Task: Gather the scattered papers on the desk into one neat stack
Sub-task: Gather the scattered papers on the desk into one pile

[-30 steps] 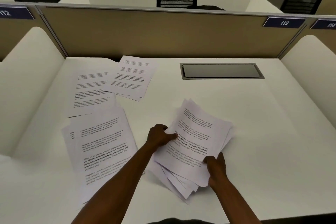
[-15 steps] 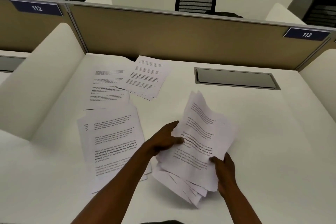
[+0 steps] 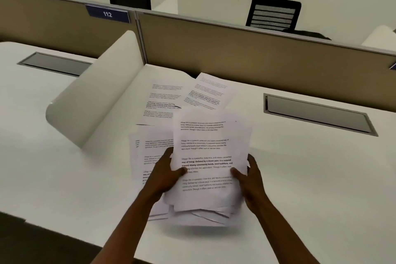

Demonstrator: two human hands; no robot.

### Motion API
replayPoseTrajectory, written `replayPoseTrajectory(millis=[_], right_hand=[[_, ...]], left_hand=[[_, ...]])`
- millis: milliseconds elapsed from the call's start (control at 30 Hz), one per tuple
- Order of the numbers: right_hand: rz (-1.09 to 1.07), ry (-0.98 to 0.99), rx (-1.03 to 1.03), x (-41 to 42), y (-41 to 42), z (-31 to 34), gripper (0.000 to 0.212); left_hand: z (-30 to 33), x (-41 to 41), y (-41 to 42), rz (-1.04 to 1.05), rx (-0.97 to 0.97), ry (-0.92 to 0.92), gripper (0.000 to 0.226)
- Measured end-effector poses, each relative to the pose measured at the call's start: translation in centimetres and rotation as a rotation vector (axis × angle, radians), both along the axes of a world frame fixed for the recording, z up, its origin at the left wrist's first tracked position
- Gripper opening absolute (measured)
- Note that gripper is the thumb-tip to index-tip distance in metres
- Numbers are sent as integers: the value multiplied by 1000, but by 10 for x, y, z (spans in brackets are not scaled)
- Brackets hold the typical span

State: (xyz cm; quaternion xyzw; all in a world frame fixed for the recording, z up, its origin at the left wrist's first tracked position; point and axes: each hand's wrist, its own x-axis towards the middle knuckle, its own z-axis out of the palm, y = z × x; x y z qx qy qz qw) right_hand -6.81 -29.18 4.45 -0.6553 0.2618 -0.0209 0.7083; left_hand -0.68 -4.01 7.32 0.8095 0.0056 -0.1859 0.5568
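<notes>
White desk surface (image 3: 300, 178) spreads between a tan fabric partition (image 3: 235, 49) at the back and a curved white side divider (image 3: 96, 92) on the left, with a grey recessed cable tray (image 3: 317, 113) set into the top. Above the near part of the desk both hands carry a ragged bundle of white printed paper sheets (image 3: 210, 152). The left hand (image 3: 165, 173) grips its left edge with the thumb laid over the top page; the right hand (image 3: 250, 178) grasps the right edge the same way. The bundle's lower corners splay out unevenly and hang just clear of the desk, throwing a shadow beneath.

More loose printed sheets lie flat on the desk — an overlapping group under the left forearm (image 3: 150, 150) and two further pages near the partition (image 3: 184, 96).

By my judgement the paper is light and limp; single sheets slide easily over one another, so a bundle held at the sides may shed pages from the bottom. Holding both long edges with thumbs on top seems sound — tapping the lower edge on the desk would probably square it.
</notes>
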Motion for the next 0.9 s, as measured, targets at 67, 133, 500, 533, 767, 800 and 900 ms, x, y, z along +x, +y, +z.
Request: replayPoseTrajectory(millis=[67, 133, 500, 533, 767, 800, 900], right_hand=[[65, -14, -62, 21, 21, 1, 79], [98, -7, -87, 41, 39, 2, 80], [272, 271, -457, 76, 102, -12, 87], [289, 270, -491, 75, 103, -13, 88], [410, 297, -706, 73, 110, -25, 89], [398, 314, -754, 73, 110, -27, 89], [311, 313, -816, 81, 106, -30, 86]], left_hand=[[-4, 2, 19, 102, 3, 28, 76], [-9, 5, 37, 179, 12, 48, 78], [-45, 8, 76, 232, 332, 88, 103], [-48, 8, 76, 229, 328, 76, 102], [-54, 19, 83, 219, 445, -7, 90], [-53, 23, 84, 223, 464, -27, 89], [-50, 43, 86, 245, 495, -72, 87]])
